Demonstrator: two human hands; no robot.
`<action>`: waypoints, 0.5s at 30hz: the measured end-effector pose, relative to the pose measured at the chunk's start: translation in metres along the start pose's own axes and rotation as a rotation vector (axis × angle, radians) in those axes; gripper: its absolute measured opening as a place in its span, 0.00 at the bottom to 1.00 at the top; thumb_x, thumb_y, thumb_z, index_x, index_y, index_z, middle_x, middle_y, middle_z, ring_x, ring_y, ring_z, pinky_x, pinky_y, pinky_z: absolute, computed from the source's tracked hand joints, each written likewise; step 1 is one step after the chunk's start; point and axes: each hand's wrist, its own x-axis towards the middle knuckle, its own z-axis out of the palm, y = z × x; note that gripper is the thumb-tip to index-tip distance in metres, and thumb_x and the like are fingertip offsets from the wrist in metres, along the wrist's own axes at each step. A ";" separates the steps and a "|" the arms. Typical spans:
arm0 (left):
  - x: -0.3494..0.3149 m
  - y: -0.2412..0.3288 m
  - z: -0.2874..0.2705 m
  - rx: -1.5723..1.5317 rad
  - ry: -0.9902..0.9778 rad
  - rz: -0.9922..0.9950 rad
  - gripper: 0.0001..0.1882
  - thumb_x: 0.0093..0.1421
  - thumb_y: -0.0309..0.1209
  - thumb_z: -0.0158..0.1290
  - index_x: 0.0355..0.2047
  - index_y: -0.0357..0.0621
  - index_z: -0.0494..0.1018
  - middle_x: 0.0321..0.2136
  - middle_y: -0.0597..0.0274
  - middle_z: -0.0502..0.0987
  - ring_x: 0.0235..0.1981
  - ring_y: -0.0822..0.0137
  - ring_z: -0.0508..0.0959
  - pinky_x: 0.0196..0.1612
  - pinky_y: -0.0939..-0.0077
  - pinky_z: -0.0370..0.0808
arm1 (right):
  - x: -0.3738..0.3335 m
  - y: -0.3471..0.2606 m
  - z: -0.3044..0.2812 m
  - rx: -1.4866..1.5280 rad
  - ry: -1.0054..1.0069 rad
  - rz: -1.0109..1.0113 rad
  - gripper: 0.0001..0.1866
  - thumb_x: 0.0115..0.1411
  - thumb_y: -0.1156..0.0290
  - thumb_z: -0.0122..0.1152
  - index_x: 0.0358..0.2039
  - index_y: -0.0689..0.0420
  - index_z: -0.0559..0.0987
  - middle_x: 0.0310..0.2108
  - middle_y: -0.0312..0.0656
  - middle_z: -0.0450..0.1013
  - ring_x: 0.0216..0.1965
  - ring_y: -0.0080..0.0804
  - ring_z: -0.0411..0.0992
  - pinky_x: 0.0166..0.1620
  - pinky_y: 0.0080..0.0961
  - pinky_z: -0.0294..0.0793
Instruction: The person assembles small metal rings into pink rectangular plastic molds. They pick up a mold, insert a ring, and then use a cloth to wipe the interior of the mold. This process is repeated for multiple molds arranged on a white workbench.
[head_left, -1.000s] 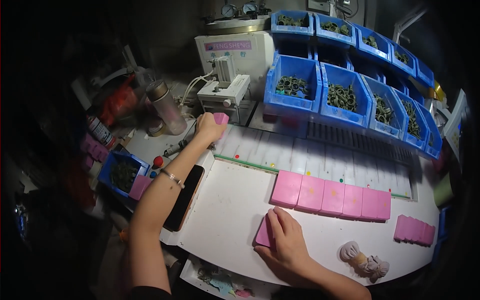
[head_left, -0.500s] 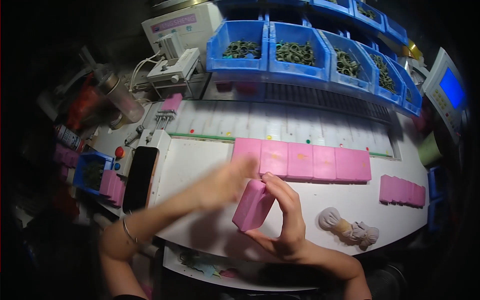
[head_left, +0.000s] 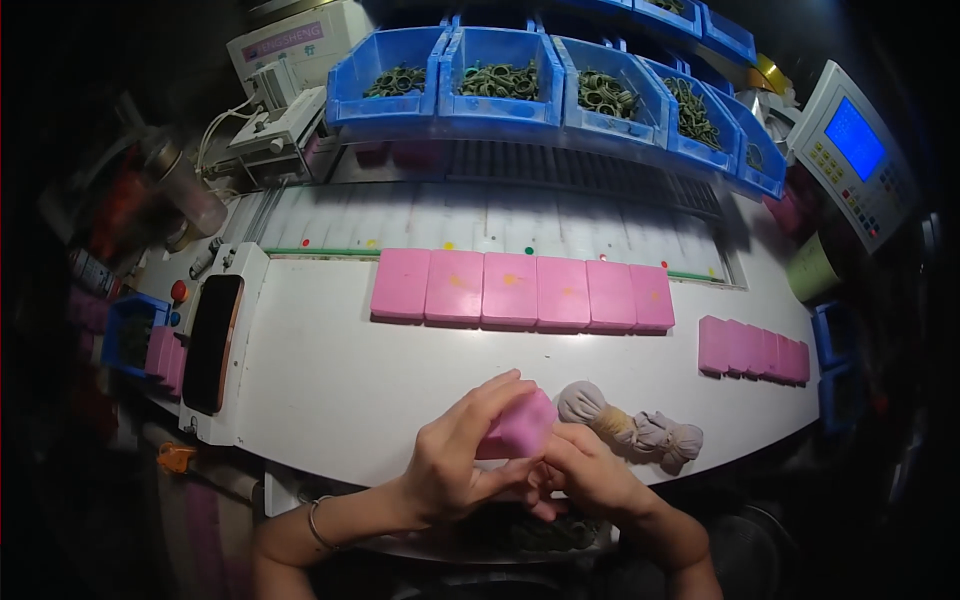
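Note:
Close to the bench's front edge, both hands come together around one pink rubber mould (head_left: 522, 420), tilted with an end toward me. My left hand (head_left: 455, 450) grips it from the left, its fingers along the far side and its thumb underneath. At the lower right, the bent fingers of my right hand (head_left: 595, 470) press against the mould; their tips are partly hidden. Beyond the hands, a row of similar pink moulds (head_left: 510, 290) lies side by side on the white bench (head_left: 330, 370). A knotted pale cloth bundle (head_left: 630, 425) rests just right of my right hand.
Blue bins (head_left: 500, 85) of green ring-shaped pieces hang at the back. More pink moulds (head_left: 755, 348) lean in a line at right, below a keypad panel with a blue screen (head_left: 855, 140). A phone (head_left: 213, 340) lies left, near a small blue bin (head_left: 133, 335).
The view has shifted, so the bench appears further left. My left hand, blurred by the row before, now grips the mould that my right hand was holding up. Both hands are lower and closer together.

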 end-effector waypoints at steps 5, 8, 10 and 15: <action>0.002 0.013 0.016 -0.512 0.060 -0.523 0.17 0.60 0.34 0.52 0.44 0.32 0.68 0.19 0.61 0.74 0.18 0.76 0.73 0.21 0.84 0.71 | 0.004 0.029 0.006 -0.310 0.082 -0.442 0.18 0.68 0.65 0.36 0.29 0.63 0.71 0.25 0.38 0.70 0.29 0.23 0.70 0.32 0.18 0.68; -0.005 0.000 0.026 -0.534 0.156 -0.481 0.19 0.62 0.39 0.48 0.41 0.31 0.69 0.17 0.64 0.72 0.15 0.79 0.71 0.18 0.85 0.68 | 0.005 0.040 0.008 -0.330 0.110 -0.461 0.17 0.67 0.66 0.39 0.28 0.65 0.71 0.27 0.40 0.70 0.27 0.25 0.69 0.32 0.21 0.68; -0.001 -0.002 0.024 -0.715 0.295 -0.603 0.22 0.64 0.43 0.43 0.40 0.31 0.68 0.23 0.58 0.74 0.20 0.73 0.75 0.20 0.82 0.73 | -0.003 0.042 0.014 -0.476 0.095 -0.577 0.18 0.67 0.65 0.38 0.29 0.66 0.70 0.26 0.43 0.69 0.27 0.26 0.69 0.32 0.22 0.69; 0.008 -0.011 -0.006 -0.695 0.304 -0.695 0.28 0.65 0.50 0.35 0.38 0.32 0.67 0.28 0.54 0.74 0.24 0.68 0.76 0.26 0.76 0.77 | -0.008 0.016 -0.004 -0.847 0.062 0.055 0.21 0.65 0.65 0.38 0.21 0.65 0.72 0.14 0.49 0.66 0.18 0.40 0.68 0.25 0.30 0.68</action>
